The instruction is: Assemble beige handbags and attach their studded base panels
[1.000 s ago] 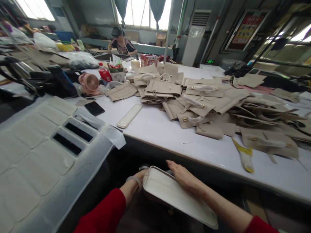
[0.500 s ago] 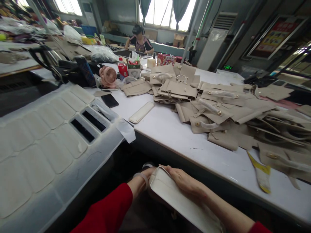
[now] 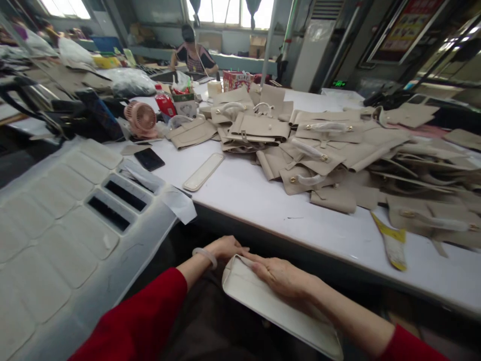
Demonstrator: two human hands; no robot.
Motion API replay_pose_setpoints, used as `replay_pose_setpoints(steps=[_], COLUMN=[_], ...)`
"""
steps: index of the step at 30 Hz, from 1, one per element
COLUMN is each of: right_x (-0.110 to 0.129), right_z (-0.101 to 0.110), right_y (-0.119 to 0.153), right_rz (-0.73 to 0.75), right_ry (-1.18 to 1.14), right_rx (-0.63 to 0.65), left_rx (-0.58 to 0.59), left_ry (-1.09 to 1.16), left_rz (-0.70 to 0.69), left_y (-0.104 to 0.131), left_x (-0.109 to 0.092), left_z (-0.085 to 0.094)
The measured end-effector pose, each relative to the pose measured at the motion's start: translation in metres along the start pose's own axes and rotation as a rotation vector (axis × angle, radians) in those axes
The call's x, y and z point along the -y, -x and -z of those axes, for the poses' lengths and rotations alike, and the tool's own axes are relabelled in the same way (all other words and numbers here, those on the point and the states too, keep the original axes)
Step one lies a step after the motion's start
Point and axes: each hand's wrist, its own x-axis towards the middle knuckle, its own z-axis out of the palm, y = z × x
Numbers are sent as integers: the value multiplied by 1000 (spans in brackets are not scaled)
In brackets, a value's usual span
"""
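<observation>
A pale, long piece with rounded corners (image 3: 278, 311) lies over my lap at the bottom centre, its flat face turned up. My right hand (image 3: 281, 276) grips its far side, the thumb on top near the left end. Just beyond that end is my left hand (image 3: 225, 249), its fingers bent and meeting the right fingertips; whether it holds part of the piece is hidden. A similar flat strip (image 3: 204, 172) rests on the white table (image 3: 259, 213) ahead.
Beige bag parts (image 3: 330, 145) are heaped across the table. A yellow-and-white tool (image 3: 391, 243) lies at the right, a phone (image 3: 149, 159) and pink fan (image 3: 140, 119) at the left. Pale panels (image 3: 67, 250) cover the left surface. A person (image 3: 193, 55) sits beyond.
My left hand has moved out from beside the piece's end to just beyond it, showing more of the wrist and bracelet. The camera view has shifted, moving the table leftward and up.
</observation>
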Motion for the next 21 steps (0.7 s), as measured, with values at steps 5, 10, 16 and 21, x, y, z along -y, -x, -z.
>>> replay_pose_setpoints(steps=[5, 10, 16, 21], right_x=[-17, -36, -51, -43], right_z=[6, 15, 22, 16], right_y=[32, 71, 98, 82], right_rz=[-35, -102, -222, -213], right_ry=[25, 3, 57, 72], right_rx=[39, 52, 74, -44], left_rx=[203, 305, 373, 367], left_ry=[-77, -183, -300, -458], left_rz=[-87, -95, -125, -173], left_y=[11, 20, 18, 19], left_x=[-30, -48, -61, -80], left_z=[28, 28, 33, 21])
